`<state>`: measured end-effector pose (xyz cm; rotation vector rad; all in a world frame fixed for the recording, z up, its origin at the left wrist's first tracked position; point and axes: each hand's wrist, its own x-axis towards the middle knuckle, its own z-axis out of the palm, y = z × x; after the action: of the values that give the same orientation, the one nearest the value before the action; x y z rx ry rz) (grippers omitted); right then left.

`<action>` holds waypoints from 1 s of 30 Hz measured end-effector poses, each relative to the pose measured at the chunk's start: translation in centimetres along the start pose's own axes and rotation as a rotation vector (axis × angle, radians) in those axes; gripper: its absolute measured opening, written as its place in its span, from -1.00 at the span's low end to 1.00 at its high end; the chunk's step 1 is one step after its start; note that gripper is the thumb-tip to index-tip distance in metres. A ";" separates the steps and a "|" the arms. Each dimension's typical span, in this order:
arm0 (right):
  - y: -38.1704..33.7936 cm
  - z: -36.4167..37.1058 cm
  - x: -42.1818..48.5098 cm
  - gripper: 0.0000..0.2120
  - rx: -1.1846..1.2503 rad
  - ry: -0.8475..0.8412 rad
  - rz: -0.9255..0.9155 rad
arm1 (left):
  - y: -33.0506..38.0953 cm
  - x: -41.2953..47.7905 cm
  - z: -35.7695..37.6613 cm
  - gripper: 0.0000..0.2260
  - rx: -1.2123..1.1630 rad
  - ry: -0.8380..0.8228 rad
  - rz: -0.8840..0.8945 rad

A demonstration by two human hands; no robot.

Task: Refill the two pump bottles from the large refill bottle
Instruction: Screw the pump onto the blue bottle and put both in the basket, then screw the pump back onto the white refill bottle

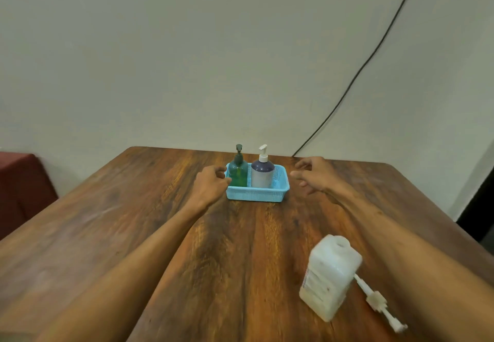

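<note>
A light blue basket (256,194) stands near the far edge of the wooden table (133,234). Inside it stand a green pump bottle (238,171) on the left and a white pump bottle with a dark shoulder (262,174) on the right. My left hand (209,184) touches the basket's left rim with curled fingers, holding nothing that I can see. My right hand (312,174) hovers just right of the basket, fingers apart and empty. The large white refill bottle (330,277) stands uncapped at the near right. Its long white pump (379,303) lies beside it on the table.
A black cable (374,55) runs down the wall to the table's far right edge. A dark red piece of furniture (21,189) sits left of the table. A dark object (478,208) stands at the right edge of view.
</note>
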<state>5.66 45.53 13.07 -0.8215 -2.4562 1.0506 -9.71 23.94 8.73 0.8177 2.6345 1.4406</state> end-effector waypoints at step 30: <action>17.8 0.5 -24.5 -0.68 0.111 0.429 0.182 | 4.8 -24.5 11.9 -0.07 -0.281 -0.220 0.207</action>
<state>30.99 39.75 -2.53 -1.1183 -1.9784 0.9427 16.67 24.05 0.38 1.1638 2.1791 1.6115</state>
